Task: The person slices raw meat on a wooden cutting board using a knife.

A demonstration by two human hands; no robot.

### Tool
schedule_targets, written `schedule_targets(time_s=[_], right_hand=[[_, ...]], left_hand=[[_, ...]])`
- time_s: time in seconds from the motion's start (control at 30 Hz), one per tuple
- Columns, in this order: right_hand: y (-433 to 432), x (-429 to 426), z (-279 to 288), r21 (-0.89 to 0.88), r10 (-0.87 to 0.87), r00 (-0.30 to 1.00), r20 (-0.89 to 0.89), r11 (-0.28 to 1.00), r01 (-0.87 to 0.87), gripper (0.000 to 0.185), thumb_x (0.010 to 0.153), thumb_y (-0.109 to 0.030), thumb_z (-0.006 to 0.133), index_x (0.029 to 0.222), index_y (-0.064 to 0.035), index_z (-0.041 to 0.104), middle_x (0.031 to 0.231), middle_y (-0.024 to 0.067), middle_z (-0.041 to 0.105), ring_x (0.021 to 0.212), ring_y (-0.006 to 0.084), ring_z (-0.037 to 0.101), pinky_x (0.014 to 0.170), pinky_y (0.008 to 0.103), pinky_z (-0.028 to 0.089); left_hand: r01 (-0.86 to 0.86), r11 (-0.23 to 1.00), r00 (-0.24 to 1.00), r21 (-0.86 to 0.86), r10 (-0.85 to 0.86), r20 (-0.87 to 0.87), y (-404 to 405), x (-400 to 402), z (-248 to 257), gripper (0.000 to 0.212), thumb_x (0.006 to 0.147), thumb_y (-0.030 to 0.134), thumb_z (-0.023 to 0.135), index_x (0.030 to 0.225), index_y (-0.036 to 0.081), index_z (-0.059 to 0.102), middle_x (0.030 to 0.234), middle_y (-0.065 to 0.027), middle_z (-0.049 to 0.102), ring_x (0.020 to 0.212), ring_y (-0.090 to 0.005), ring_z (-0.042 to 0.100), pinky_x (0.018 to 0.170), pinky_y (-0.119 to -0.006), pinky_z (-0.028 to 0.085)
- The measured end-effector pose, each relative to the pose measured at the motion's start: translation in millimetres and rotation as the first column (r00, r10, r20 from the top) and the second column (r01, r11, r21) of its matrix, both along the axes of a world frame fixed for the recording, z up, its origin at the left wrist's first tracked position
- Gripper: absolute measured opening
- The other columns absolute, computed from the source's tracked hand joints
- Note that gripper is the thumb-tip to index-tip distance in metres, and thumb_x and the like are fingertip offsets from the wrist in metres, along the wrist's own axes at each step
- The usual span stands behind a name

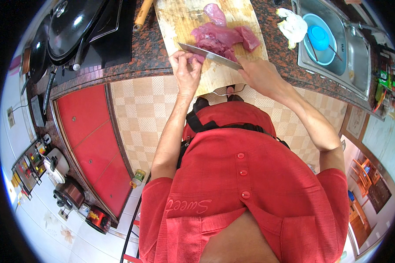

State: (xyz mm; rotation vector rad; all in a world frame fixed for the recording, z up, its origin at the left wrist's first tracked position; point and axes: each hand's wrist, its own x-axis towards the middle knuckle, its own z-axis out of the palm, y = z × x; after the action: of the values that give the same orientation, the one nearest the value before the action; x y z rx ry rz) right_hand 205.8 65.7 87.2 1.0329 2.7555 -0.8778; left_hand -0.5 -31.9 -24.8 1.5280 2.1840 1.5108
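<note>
My right hand (260,77) grips the handle of a kitchen knife (214,56), its broad steel blade pointing left across the cutting board. Under the blade's left part, my left hand (186,70) pinches a small piece of raw meat (196,59) with bent fingers. Just beyond the blade lies a heap of cut raw meat (214,36). A thick chunk (248,37) rests at its right and another chunk (215,13) lies farther back. All of it sits on a worn wooden cutting board (210,77), whose near end juts past the counter edge. The knife handle is mostly hidden in my fist.
A wooden-handled tool (141,16) lies left of the board on the speckled stone counter (151,49). Farther left, a lidded black wok (72,26) stands on the stove. On the right are a crumpled white plastic bag (292,26) and a steel sink (358,62) holding a blue basin (329,57).
</note>
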Motion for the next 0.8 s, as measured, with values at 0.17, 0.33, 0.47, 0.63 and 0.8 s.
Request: schedule_targets(time_s=[0.17, 0.33, 0.47, 0.63, 0.8], right_hand=[[4.2, -7.1, 0.7, -0.026, 0.037, 0.988, 0.15, 0.999, -0.034, 0.027, 0.092, -0.018, 0.057, 0.109, 0.0021, 0.055, 0.074, 0.0227, 0.063, 0.072, 0.0418, 0.064, 0.064, 0.0501, 0.05], [7.6, -11.3, -6.9, 0.039, 0.087, 0.995, 0.038, 0.995, -0.089, 0.022, 0.091, -0.018, 0.057, 0.099, 0.0025, 0.056, 0.072, 0.0222, 0.063, 0.068, 0.0418, 0.063, 0.059, 0.0494, 0.05], [11.9, -45.9, -37.6, 0.046, 0.095, 0.994, -0.048, 0.995, -0.093, 0.021, 0.091, -0.019, 0.056, 0.093, 0.0028, 0.056, 0.07, 0.022, 0.063, 0.068, 0.0418, 0.064, 0.06, 0.0499, 0.051], [9.2, -85.0, -48.6, 0.024, 0.028, 0.992, -0.122, 0.999, -0.025, 0.019, 0.089, -0.014, 0.05, 0.092, 0.0025, 0.058, 0.076, 0.025, 0.065, 0.072, 0.0423, 0.066, 0.065, 0.0509, 0.052], [3.4, -45.0, -46.9, 0.007, -0.01, 1.0, 0.019, 1.0, 0.01, 0.021, 0.09, -0.018, 0.056, 0.097, 0.0012, 0.056, 0.072, 0.0226, 0.064, 0.07, 0.0417, 0.064, 0.063, 0.0517, 0.05]], left_hand=[[0.03, 1.0, 0.999, -0.01, -0.03, -0.024, 1.8, -1.1, 1.9, 0.022, 0.072, -0.004, 0.066, 0.093, 0.001, 0.06, 0.099, -0.0175, 0.058, 0.092, -0.0338, 0.057, 0.08, -0.041, 0.049], [0.047, 0.999, 0.999, 0.016, -0.046, -0.023, 0.4, -2.3, 0.7, 0.022, 0.072, -0.004, 0.066, 0.093, 0.001, 0.06, 0.099, -0.0172, 0.059, 0.091, -0.0335, 0.058, 0.077, -0.04, 0.05], [0.057, 0.998, 0.998, -0.029, -0.056, 0.035, 2.7, -1.4, 3.9, 0.016, 0.075, -0.002, 0.066, 0.09, 0.001, 0.059, 0.098, -0.0169, 0.063, 0.093, -0.0335, 0.061, 0.084, -0.041, 0.05], [0.074, 0.997, 0.997, 0.003, -0.074, -0.011, -0.8, -4.5, -4.7, 0.023, 0.072, -0.002, 0.067, 0.092, 0.001, 0.056, 0.1, -0.0172, 0.06, 0.093, -0.0352, 0.057, 0.082, -0.042, 0.047], [0.048, 0.999, 0.999, -0.026, -0.048, -0.013, -7.8, -3.2, -0.5, 0.024, 0.072, -0.001, 0.068, 0.092, 0.002, 0.054, 0.1, -0.018, 0.06, 0.093, -0.0358, 0.057, 0.083, -0.043, 0.047]])
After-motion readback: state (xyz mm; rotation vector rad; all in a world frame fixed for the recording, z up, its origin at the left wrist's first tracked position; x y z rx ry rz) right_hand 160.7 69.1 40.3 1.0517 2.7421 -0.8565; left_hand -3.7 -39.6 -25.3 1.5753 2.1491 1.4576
